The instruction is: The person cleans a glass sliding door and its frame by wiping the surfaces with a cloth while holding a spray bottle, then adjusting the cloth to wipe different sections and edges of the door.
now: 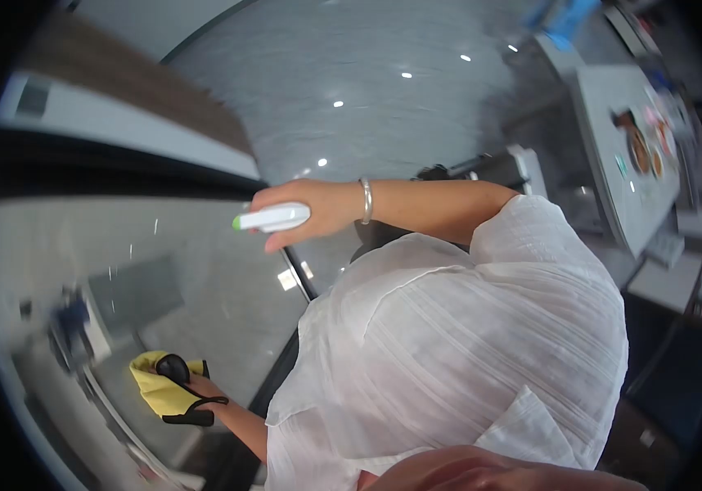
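Observation:
My right hand (306, 210), with a silver bangle on its wrist, is closed round a spray bottle (277, 217). Of the bottle, only the white head and green nozzle tip show; the hand hides the rest. The nozzle points left, near a dark-framed glass panel (220, 270). Lower down, my left hand (201, 389) grips a yellow cloth (159, 393) with black edging, held out in front of the panel. A dark rounded shape (173, 368) shows among the cloth's folds; I cannot tell what it is. The cloth covers most of the left fingers.
A black frame bar (105, 176) runs across the left side, beside a brown and white panel (138, 98). Shiny grey floor (351, 57) stretches behind. At the right, a white table (613, 196) carries plates of food and small items. Something bright blue (568, 24) stands far back.

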{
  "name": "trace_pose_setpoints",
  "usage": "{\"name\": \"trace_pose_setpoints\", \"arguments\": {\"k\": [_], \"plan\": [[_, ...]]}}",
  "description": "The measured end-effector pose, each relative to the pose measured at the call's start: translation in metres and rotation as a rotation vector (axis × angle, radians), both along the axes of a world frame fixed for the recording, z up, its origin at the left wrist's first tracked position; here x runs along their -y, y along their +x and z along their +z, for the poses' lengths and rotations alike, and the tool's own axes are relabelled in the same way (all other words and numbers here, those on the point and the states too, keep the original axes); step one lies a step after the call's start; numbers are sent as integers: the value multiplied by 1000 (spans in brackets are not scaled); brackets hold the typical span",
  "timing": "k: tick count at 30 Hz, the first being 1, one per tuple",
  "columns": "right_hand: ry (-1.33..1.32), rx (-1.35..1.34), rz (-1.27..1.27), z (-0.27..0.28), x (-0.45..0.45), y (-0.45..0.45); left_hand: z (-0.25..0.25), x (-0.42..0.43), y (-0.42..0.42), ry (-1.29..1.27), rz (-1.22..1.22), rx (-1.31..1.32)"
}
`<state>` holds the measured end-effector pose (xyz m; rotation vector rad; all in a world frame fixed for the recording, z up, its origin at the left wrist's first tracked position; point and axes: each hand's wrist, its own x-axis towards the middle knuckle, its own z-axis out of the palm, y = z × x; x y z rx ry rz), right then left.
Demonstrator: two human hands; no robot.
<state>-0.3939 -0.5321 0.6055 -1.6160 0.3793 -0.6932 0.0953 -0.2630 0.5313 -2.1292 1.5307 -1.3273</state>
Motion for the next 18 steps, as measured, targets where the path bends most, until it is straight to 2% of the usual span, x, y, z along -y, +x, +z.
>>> {"name": "trace_pose_setpoints", "arguments": {"k": [1,3,4,5,6,7,9,11,12,13,16,17,18], "plan": [[6,-43,-141,12,-49,-19,22,-8,-12,9,-39,130],[48,-107,-405,4,-56,-64,3,16,24,31,-162,262],[74,-140,-559,-5,-55,-84,9,36,26,36,-209,336],[116,-156,-707,-26,-8,-135,18,85,-3,127,-104,-515],[100,-124,-861,-36,-10,-165,43,140,-54,-105,116,-1207],[82,-91,-1016,-38,-11,-196,47,160,-75,-202,-218,-1213],[159,-48,-1287,-32,-7,-260,46,209,-120,-242,-281,-1500],[99,94,-1469,-24,-10,-328,28,248,-136,-141,-401,-1589],[62,149,-1559,2,-17,-353,37,257,-143,-114,-374,-1709],[28,198,-1659,5,-17,-384,35,277,-162,-53,-327,-1767],[-50,191,-1833,-7,-27,-476,29,329,-215,130,-237,-1892],[-58,59,-1900,-21,-32,-513,30,341,-234,149,-232,-1931],[12,78,-1978,-39,-35,-547,30,351,-256,163,-228,-1972]]}}
